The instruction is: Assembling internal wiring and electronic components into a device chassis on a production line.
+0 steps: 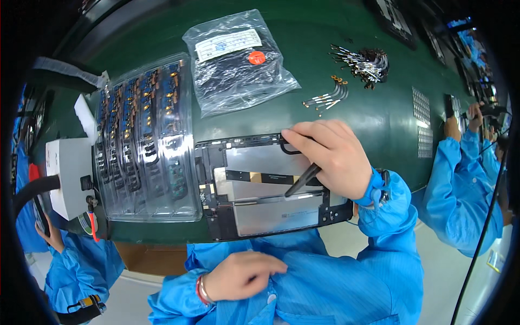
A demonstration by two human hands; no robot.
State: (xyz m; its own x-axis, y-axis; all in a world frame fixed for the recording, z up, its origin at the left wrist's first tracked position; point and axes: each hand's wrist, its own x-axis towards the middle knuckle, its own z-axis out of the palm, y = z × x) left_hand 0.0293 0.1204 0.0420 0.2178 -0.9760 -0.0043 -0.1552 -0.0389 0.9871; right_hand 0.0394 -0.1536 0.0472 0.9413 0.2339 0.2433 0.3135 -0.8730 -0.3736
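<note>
A tablet (pixel 276 217) lies with its inside exposed on the green table, showing silver plates, a dark flat ribbon and a black frame. Over its right half, my right hand (pixel 336 157) is closed round a black stick-shaped tool (pixel 303 180), whose lower end meets the silver plate. The fingertips of that hand rest at the tablet's far edge, beside a short black curved cable (pixel 290 150). My left hand (pixel 238 275) is in front of my body, off the table, slightly blurred. Its fingers are curled together with the index finger forward, and nothing shows in them.
Left of the tablet stands a clear plastic tray (pixel 149 211) of circuit boards. Beyond lies a plastic bag (pixel 238 70) of dark parts. Small flex cables (pixel 329 98) and a heap of similar cables (pixel 368 66) lie farther right. A white box (pixel 70 176) stands left; co-workers flank both sides.
</note>
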